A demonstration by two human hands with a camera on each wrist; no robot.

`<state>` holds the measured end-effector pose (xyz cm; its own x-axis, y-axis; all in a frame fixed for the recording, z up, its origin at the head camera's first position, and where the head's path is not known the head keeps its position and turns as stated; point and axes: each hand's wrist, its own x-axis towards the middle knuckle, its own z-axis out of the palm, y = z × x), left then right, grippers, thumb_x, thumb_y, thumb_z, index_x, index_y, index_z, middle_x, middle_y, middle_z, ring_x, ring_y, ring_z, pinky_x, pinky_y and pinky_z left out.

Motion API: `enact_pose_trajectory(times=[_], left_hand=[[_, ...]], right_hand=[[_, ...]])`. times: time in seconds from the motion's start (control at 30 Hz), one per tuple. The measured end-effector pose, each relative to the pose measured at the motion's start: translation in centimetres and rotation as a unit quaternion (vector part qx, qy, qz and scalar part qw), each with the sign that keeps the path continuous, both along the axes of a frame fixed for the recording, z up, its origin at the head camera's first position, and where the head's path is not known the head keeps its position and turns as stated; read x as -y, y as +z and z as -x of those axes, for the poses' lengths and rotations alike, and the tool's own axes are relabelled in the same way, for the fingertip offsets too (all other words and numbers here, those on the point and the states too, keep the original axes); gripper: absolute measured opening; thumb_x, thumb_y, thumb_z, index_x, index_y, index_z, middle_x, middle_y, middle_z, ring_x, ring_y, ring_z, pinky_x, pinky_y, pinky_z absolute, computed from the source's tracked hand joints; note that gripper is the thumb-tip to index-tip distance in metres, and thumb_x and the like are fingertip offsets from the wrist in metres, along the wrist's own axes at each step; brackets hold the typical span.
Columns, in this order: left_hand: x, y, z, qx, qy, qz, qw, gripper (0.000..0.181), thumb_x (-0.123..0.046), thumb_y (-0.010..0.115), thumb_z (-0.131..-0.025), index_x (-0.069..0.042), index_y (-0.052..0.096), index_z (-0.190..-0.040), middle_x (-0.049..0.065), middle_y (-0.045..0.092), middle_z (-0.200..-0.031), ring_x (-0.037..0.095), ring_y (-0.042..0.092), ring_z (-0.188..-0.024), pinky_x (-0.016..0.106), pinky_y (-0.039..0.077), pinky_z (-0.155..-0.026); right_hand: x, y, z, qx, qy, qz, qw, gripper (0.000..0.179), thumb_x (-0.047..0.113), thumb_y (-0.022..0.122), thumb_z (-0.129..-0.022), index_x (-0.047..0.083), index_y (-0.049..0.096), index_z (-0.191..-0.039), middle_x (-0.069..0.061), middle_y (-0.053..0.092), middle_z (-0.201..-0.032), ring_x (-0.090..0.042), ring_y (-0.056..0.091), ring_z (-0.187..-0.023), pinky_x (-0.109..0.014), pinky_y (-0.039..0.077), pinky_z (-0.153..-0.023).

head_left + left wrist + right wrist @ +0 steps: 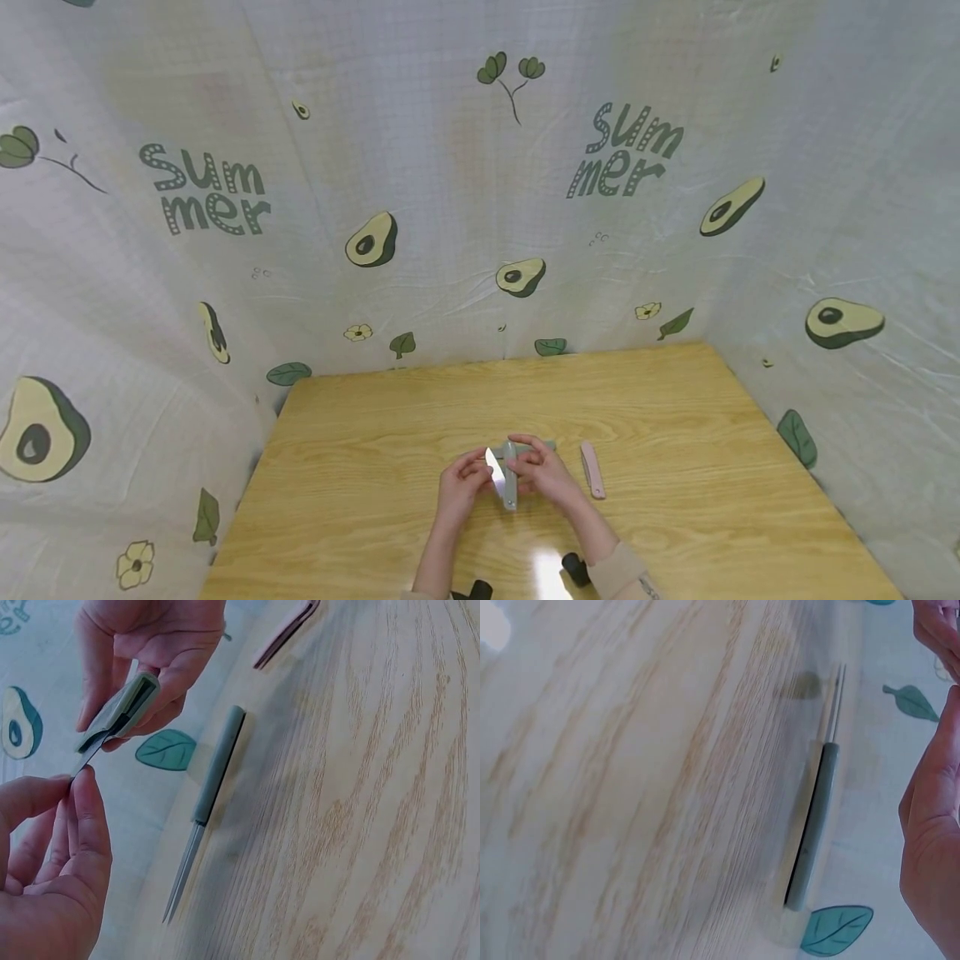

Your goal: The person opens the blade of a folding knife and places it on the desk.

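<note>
Green folding knife (511, 487), part-open: left hand (461, 485) pinches blade (495, 472), right hand (547, 475) grips handle (120, 709). Pink folding knife (592, 470) lies right of green folding knife.

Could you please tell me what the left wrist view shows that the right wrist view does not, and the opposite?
Only the left wrist view clearly shows the green folding knife, held by both hands, and the pink item.

Only the right wrist view shows a bright reflection on the table.

Both share the green-handled tool, the table, the printed cloth, and the left grip and right grip.
</note>
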<state>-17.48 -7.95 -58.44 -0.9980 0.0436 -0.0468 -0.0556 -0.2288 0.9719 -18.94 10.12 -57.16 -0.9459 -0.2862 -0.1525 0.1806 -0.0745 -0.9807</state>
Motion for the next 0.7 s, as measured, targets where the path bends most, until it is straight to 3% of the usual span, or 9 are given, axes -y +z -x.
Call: enact_pose_trajectory(times=[0.1, 0.27, 0.5, 0.67, 0.7], left_hand=[[-0.03, 0.15, 0.04, 0.018, 0.007, 0.005, 0.9998, 0.041, 0.005, 0.065, -0.087, 0.018, 0.053, -0.125, 0.004, 0.066, -0.084, 0.014, 0.065, -0.074, 0.031, 0.062, -0.072], [-0.07, 0.31, -0.08, 0.021, 0.016, 0.003, 0.9996, 0.04, 0.006, 0.063, -0.088, 0.018, 0.052, -0.125, 0.003, 0.066, -0.084, 0.013, 0.065, -0.072, 0.032, 0.062, -0.072], [-0.03, 0.25, -0.08, 0.038, 0.04, -0.005, 0.9984, 0.041, 0.007, 0.064, -0.087, 0.016, 0.053, -0.125, 0.011, 0.064, -0.085, 0.011, 0.063, -0.069, 0.03, 0.061, -0.071], [-0.02, 0.17, -0.03, 0.043, 0.048, -0.011, 0.9979, 0.039, 0.008, 0.062, -0.087, 0.016, 0.053, -0.125, 0.011, 0.064, -0.085, 0.012, 0.064, -0.07, 0.031, 0.061, -0.071], [-0.05, 0.6, -0.2, 0.042, 0.05, -0.013, 0.9978, 0.039, 0.008, 0.062, -0.087, 0.016, 0.053, -0.125, 0.011, 0.064, -0.084, 0.013, 0.064, -0.07, 0.032, 0.061, -0.071]], right_hand=[[-0.08, 0.1, -0.06, -0.001, -0.001, 0.001, 1.0, 0.055, 0.012, 0.063, -0.095, -0.002, 0.038, -0.143, -0.003, 0.06, -0.091, -0.015, 0.062, -0.084, -0.034, 0.059, -0.067], [-0.25, -0.01, 0.02, -0.009, 0.0, 0.003, 1.0, 0.056, 0.011, 0.062, -0.096, -0.003, 0.037, -0.143, -0.003, 0.061, -0.092, -0.015, 0.063, -0.083, -0.037, 0.06, -0.069], [-0.47, -0.09, 0.14, -0.018, -0.004, -0.003, 0.9998, 0.057, 0.012, 0.064, -0.094, -0.003, 0.038, -0.143, -0.004, 0.061, -0.092, -0.017, 0.063, -0.085, -0.049, 0.06, -0.075], [-0.46, 0.22, 0.05, -0.016, -0.015, 0.002, 0.9998, 0.057, 0.009, 0.063, -0.094, -0.004, 0.038, -0.143, -0.004, 0.06, -0.09, -0.018, 0.063, -0.084, -0.054, 0.058, -0.078], [-0.48, 0.31, 0.04, -0.014, -0.017, 0.005, 0.9997, 0.056, 0.008, 0.063, -0.094, -0.004, 0.038, -0.143, -0.004, 0.06, -0.09, -0.018, 0.063, -0.083, -0.055, 0.058, -0.078]])
